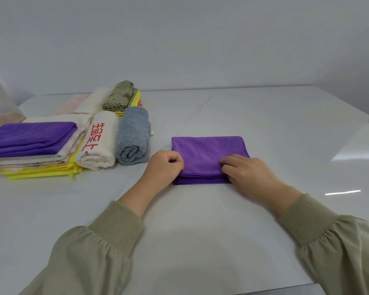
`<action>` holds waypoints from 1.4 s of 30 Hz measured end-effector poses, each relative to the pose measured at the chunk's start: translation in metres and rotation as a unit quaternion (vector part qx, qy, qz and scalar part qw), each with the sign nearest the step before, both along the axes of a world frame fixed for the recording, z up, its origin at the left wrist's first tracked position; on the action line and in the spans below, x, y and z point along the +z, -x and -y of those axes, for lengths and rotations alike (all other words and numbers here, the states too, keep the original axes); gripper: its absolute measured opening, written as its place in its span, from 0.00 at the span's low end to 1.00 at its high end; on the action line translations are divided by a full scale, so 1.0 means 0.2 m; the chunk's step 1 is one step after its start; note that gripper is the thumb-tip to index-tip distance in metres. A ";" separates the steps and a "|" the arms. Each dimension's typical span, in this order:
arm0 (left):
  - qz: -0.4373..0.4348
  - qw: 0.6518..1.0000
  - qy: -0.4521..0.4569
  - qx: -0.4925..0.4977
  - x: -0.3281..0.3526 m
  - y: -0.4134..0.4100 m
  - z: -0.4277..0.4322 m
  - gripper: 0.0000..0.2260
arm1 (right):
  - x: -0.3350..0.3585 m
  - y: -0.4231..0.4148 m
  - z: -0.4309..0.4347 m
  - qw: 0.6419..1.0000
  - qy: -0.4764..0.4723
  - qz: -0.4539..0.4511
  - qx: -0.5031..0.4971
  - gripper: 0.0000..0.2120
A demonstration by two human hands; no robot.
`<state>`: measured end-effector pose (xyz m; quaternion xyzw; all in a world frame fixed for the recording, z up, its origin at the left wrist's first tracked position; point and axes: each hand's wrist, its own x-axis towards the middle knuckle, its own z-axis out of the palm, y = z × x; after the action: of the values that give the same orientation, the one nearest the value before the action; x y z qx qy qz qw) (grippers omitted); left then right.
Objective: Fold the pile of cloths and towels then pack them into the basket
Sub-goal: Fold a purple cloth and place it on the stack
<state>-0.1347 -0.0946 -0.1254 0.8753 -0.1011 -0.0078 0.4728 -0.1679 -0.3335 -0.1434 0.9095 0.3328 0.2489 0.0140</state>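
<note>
On the white tabletop, a folded purple cloth lies flat. The left hand has its grip pinched on the near left corner, and the right hand grips the near right corner. Stacked folded towels sit far left.

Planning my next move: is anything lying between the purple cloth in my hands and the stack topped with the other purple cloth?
Yes. The rolled grey towel and the white towel with red lettering lie side by side between the purple cloth and that stack.
</note>
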 end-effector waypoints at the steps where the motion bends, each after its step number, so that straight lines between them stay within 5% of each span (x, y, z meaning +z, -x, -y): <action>1: 0.021 0.997 -0.069 -0.005 0.00 0.00 0.00 0.12 | 0.00 0.00 -0.01 1.000 0.007 0.001 0.006 0.06; 4: 0.201 0.934 -0.295 -0.004 0.00 0.01 -0.01 0.10 | 0.01 0.01 -0.02 1.000 0.024 0.003 0.016 0.11; 7: 0.311 0.909 -0.278 -0.026 -0.02 0.02 0.02 0.14 | 0.00 -0.02 -0.03 0.999 0.029 0.004 0.015 0.10; 13: 0.238 0.928 -0.265 -0.111 -0.07 -0.09 0.09 0.16 | -0.01 -0.20 -0.08 1.000 -0.003 -0.009 -0.022 0.06; 19: 0.297 0.922 -0.228 -0.102 -0.08 -0.12 0.06 0.08 | -0.03 -0.27 -0.09 0.998 -0.051 -0.025 -0.038 0.04; 27: 0.346 0.887 -0.285 -0.112 -0.09 -0.14 0.06 0.13 | -0.04 -0.25 -0.09 0.994 -0.102 -0.016 -0.046 0.13; 34: 0.409 0.874 -0.241 -0.105 -0.10 -0.14 0.07 0.09 | -0.03 -0.25 -0.09 0.993 -0.105 -0.014 -0.052 0.12; 42: 0.309 0.907 -0.244 -0.150 -0.11 -0.11 0.04 0.04 | 0.00 -0.22 -0.07 0.996 -0.084 0.008 -0.028 0.09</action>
<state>-0.1121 -0.1021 -0.1470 0.8965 -0.3669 0.1678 0.1830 -0.1249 -0.3188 -0.1437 0.9143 0.2852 0.2829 -0.0527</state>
